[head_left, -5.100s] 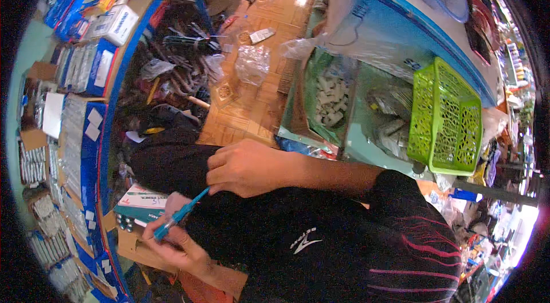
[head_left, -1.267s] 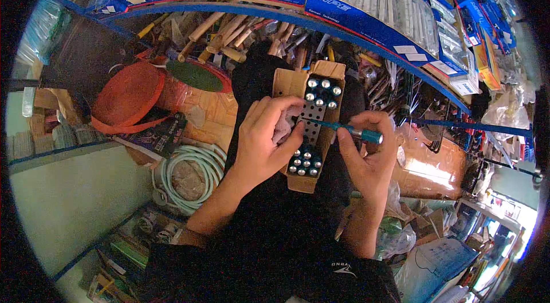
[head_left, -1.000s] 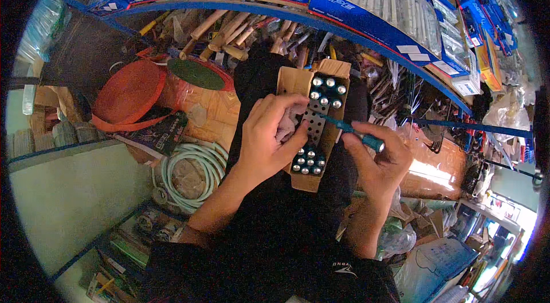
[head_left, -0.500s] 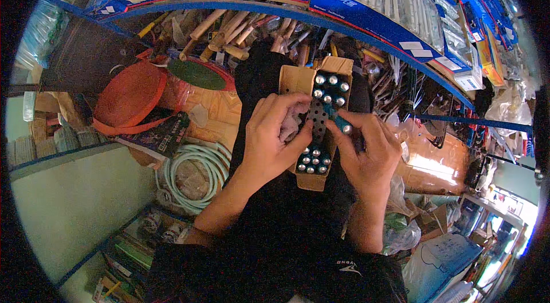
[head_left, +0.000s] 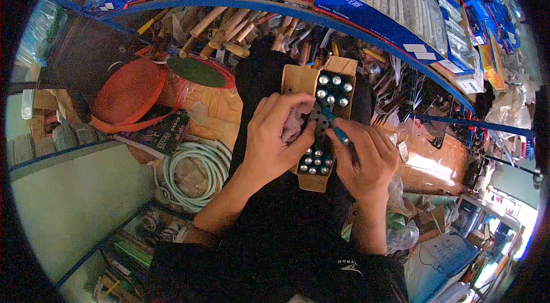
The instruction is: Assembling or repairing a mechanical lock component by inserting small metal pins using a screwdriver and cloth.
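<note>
A small open cardboard box (head_left: 300, 80) rests on my dark-clothed lap. Inside it, silver-topped cylinders (head_left: 331, 98) stand in groups at the far and near ends, around a dark perforated holder (head_left: 321, 125) with bare holes in its middle. My left hand (head_left: 274, 134) is closed on a crumpled greyish cloth (head_left: 293, 123), its thumb and fingertips at the box's left side. Between the thumb and fingers of my right hand (head_left: 366, 157) is a slim teal cylinder (head_left: 339, 133), tilted over the holder. My fingers cover part of it, and its exact kind cannot be told.
Beyond the box are wooden-handled tools (head_left: 235, 33) under a blue shelf edge (head_left: 252, 6) with blue cartons (head_left: 366, 8). On the left lie an orange basin (head_left: 127, 94) and a coiled pale hose (head_left: 172, 174). Plastic bags (head_left: 404, 237) lie to the right.
My right hand has turned slightly and the teal cylinder now shows more of its length, slanting toward the holder. My left hand keeps its hold on the cloth.
</note>
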`<control>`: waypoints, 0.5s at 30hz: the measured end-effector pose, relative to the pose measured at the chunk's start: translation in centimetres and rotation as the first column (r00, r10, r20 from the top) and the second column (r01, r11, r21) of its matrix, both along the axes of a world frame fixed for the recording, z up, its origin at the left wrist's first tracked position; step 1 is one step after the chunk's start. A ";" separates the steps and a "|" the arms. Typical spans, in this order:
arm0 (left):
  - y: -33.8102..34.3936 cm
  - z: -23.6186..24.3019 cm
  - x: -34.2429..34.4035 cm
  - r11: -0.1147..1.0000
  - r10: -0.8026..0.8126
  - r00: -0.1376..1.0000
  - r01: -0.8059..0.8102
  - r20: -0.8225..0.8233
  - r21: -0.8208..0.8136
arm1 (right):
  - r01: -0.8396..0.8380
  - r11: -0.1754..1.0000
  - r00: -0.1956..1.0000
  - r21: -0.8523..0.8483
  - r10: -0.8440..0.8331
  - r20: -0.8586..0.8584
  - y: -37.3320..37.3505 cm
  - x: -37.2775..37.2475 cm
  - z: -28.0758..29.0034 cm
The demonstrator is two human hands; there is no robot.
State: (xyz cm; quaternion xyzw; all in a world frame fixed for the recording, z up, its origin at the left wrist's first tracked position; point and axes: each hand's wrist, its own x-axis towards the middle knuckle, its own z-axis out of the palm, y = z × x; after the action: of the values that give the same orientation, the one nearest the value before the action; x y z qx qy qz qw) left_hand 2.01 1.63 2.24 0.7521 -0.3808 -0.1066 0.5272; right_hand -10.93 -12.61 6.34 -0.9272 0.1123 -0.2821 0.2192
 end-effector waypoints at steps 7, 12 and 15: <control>0.0 -0.6 0.0 1.000 -0.011 0.997 0.010 -0.071 -0.016 | 0.057 0.997 0.998 -0.049 -0.056 0.026 -0.3 -0.3 -0.3; 0.0 0.2 -0.2 1.000 0.002 0.992 0.000 -0.124 0.012 | 0.057 0.998 0.998 -0.039 -0.056 0.005 -0.3 -0.7 -0.3; -0.2 -0.1 0.0 1.000 -0.020 0.999 0.020 -0.029 -0.023 | 0.054 0.998 0.999 -0.037 -0.054 0.000 -0.3 -0.5 -0.6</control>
State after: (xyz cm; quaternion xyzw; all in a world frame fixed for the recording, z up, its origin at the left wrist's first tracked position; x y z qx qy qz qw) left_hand 2.00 1.48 2.13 0.7406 -0.3818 -0.1184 0.5401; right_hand -11.43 -12.87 5.74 -0.9280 0.1323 -0.2893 0.1942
